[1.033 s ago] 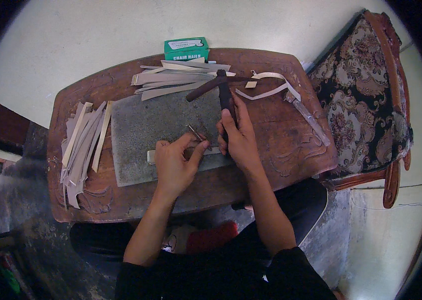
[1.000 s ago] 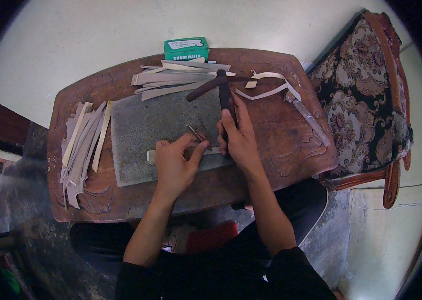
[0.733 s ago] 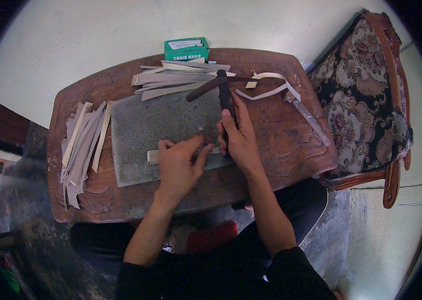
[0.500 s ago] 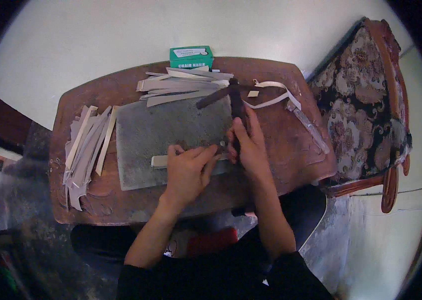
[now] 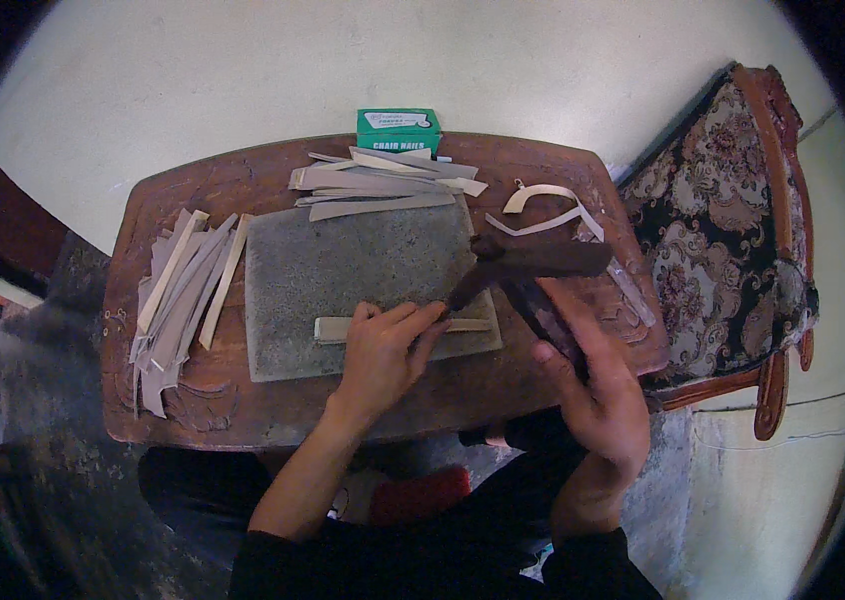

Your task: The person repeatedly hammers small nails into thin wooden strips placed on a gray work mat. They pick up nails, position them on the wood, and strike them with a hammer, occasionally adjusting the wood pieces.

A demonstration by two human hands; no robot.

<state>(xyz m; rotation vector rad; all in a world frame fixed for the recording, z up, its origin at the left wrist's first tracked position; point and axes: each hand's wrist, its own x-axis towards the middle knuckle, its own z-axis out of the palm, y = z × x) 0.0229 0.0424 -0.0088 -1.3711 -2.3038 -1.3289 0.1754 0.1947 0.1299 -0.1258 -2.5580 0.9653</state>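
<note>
My right hand (image 5: 598, 385) is wrapped round the handle of a dark hammer (image 5: 553, 260). The hammer is raised over the right edge of a grey stone slab (image 5: 343, 255), its narrow end towards my left fingertips. My left hand (image 5: 388, 350) rests on a pale, narrow strip (image 5: 333, 330) that lies across the slab's near part. Its thumb and forefinger are pinched together over the strip. Whatever they hold is too small and hidden to make out. Beyond my left hand, the strip's right end shows.
The slab lies on a carved brown wooden table (image 5: 273, 415). Grey and cream strips (image 5: 178, 300) are heaped at the left, more strips (image 5: 383, 180) at the back. Behind stands a green box (image 5: 398, 130). A curled white band (image 5: 553, 195) lies right; beside the table is a patterned chair (image 5: 713, 230).
My right hand and the hammer have swung right and towards me, away from my left fingers. My left hand has barely moved on the strip. The view has shifted slightly.
</note>
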